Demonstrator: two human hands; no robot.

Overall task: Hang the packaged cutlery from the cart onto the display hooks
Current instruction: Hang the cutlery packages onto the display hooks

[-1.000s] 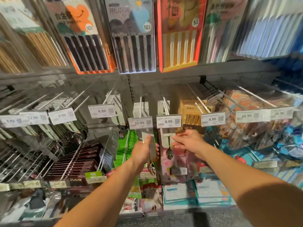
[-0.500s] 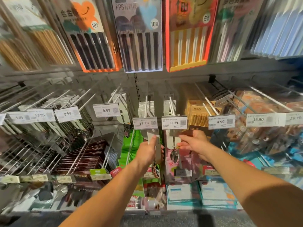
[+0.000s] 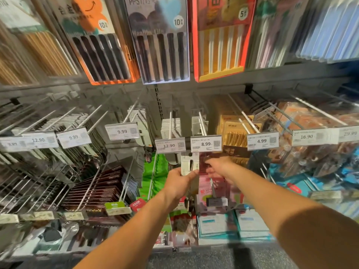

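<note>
pack [image 3: 189, 164] sits centre frame, just under the 12.90 tag [image 3: 170, 145] and 8.99 tag [image 3: 206, 143], upright, a pale card with a dark slim utensil showing through the front window. left hand [image 3: 179, 183] holds it by the lower part, thumb on the front face and fingers wrapped behind, so it's pinching the card from below. right hand [image 3: 218, 167] is just right of the pack near its top edge, fingers bent toward the card's upper corner; blurred, so cannot tell if it actually grips the pack or only steadies it. judgement: looks light and flat, card stiff enough to stay upright from a low hold but likely to flex if squeezed; plastic front probably slick, so edges are the better hold than the face. best grip seems low on the card with the top left free so the hang hole, which i can't make out here, can go over a hook [image 3: 202, 122]. the hook above the 8.99 tag already carries similar packs well back. further out: chopstick packs [image 3: 165, 41] across the top of frame, green packs [image 3: 157, 167] lower left of the hands, brown boxes [image 3: 236, 133] right. cart not in view.
</note>
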